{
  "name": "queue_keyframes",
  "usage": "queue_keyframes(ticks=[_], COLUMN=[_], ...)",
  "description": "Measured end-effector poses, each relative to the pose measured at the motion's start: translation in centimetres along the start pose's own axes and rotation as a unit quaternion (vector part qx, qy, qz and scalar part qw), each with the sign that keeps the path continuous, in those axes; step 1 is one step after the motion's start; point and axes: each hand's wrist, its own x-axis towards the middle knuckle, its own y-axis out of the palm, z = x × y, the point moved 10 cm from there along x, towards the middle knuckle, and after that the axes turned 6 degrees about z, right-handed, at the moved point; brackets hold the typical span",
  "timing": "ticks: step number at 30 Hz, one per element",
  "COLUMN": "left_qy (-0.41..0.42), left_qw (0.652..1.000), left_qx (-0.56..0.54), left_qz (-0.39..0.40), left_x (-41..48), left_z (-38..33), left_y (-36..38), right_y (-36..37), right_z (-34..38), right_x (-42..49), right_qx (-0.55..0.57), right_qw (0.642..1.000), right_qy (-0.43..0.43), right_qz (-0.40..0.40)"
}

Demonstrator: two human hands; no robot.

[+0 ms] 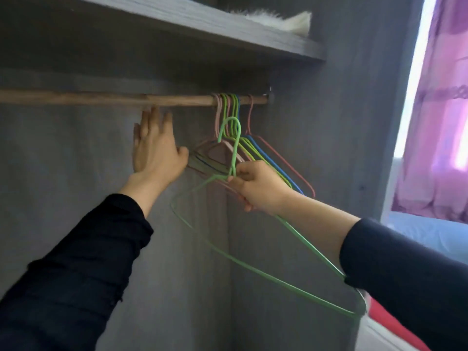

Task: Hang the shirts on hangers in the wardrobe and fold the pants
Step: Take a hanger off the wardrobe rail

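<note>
— Where's the hanger (235, 148)?

— In the right grip (255, 186); finger and thumb pinch the green wire at its neck, just under the hook; the hook stands free, below the rail (101, 99) and hooked on nothing. The frame tilts down toward the lower right, and its far corner runs in behind the dark right sleeve (405, 274).

— And the left grip (154, 148)?

— Released; fingers straight and spread, palm toward the wardrobe's back wall (63, 148), holding nothing. The fingertips reach just under the rail; whether they touch it I cannot tell, as the picture is blurred there. The thumb lies close to the left tips of the other hangers (231, 107).

— How do those hang?

— Bunched near the right end of the wooden rail, hooks over it; pink, green and blue wires pressed together, with one pink hanger a little apart on the right. The held green one is in front of the bunch.

— Anything else?

— A grey shelf (202, 31) above the rail, with something white and furry (286, 20) lying on it at its right end; a purple curtain (440, 122) at the far right, lit from behind, with a blue surface (417, 236) below it; something red (395, 325) shows at the lower right, under the sleeve.
</note>
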Motion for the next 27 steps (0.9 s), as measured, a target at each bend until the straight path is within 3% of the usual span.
queue_keyframes(ticks=[6,13,18,27], left_qy=[0.053,0.115,0.187,0.298], left_qw=[0.978,0.931,0.898,0.818], left_qx=[-0.204,-0.346,-0.389,-0.406], left_qz=[0.005,0.005,0.084,0.277], left_x=[-8.0,-17.4,-24.6,-37.5], left_z=[-12.6,-32.6,-50.6,-79.8], left_y=[3.6,4.3,6.4,15.6], right_y=[-3.3,-14.9,-24.8,-39.8], right_z=[-8.5,-18.9,-27.4,-41.0], right_x=[-11.8,-28.6,-44.1,-65.1], right_qx=[0.004,0.069,0.041,0.037], right_qw=[0.994,0.969,0.947,0.875], right_qy=[0.099,0.231,0.317,0.471], right_qz=[0.052,0.055,0.041,-0.108])
